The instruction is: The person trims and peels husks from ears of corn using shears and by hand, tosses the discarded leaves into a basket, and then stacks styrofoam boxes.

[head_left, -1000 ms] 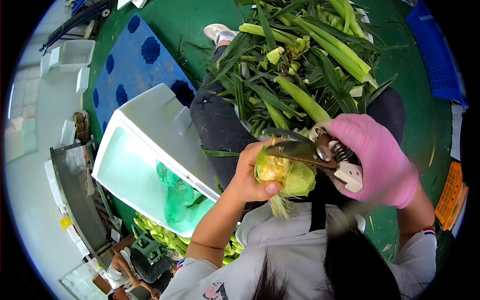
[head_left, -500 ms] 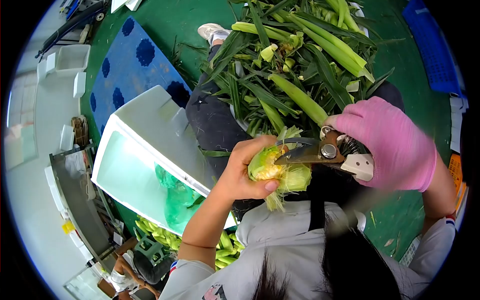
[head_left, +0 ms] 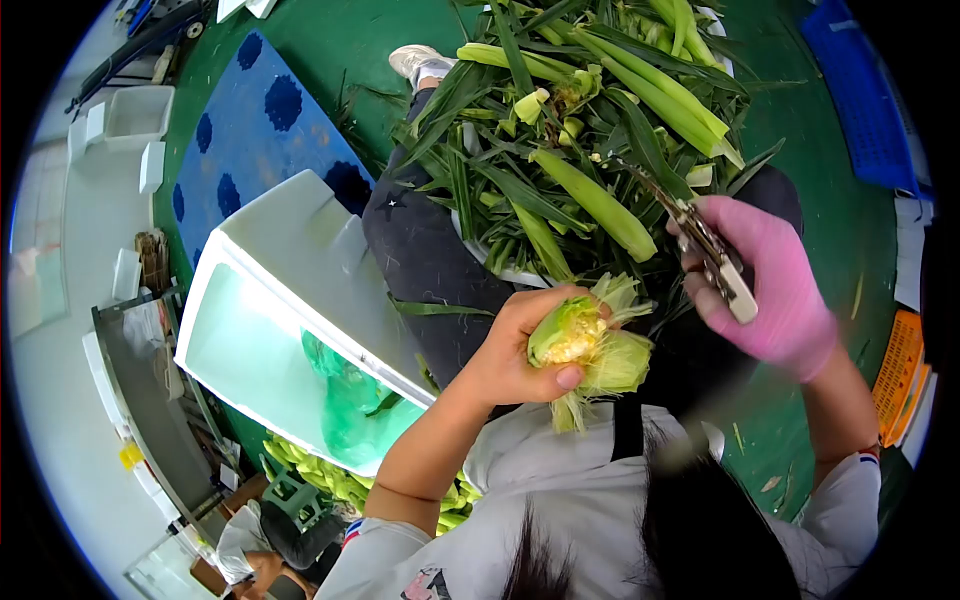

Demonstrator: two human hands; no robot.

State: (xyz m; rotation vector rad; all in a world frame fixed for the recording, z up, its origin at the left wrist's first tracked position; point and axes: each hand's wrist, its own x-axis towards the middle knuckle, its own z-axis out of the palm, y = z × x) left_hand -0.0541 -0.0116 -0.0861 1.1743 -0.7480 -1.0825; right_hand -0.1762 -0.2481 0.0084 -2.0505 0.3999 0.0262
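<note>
My bare left hand point(head_left: 520, 348) is closed around an ear of corn point(head_left: 580, 345). Yellow kernels show at its end, and pale husk and silk hang from its right side. In a pink glove, my right hand point(head_left: 765, 275) grips pruning shears point(head_left: 712, 245) by the handles. Their blades point up and left over the husk pile, apart from the corn. A large heap of green corn husks point(head_left: 600, 190) lies in front of me, with one thick husk-covered piece on its near side.
To the left stands a white foam box point(head_left: 290, 255) with a green plastic bag point(head_left: 350, 400) inside. Behind it is a blue board with dark spots point(head_left: 270, 150). Several corn ears point(head_left: 330, 480) lie lower left, near another person point(head_left: 245, 540). Blue point(head_left: 860, 90) and orange crates point(head_left: 900, 375) are at right.
The shears have left the corn's end, and my right hand has swung them up and right. My left hand has shifted slightly right with the corn still in it.
</note>
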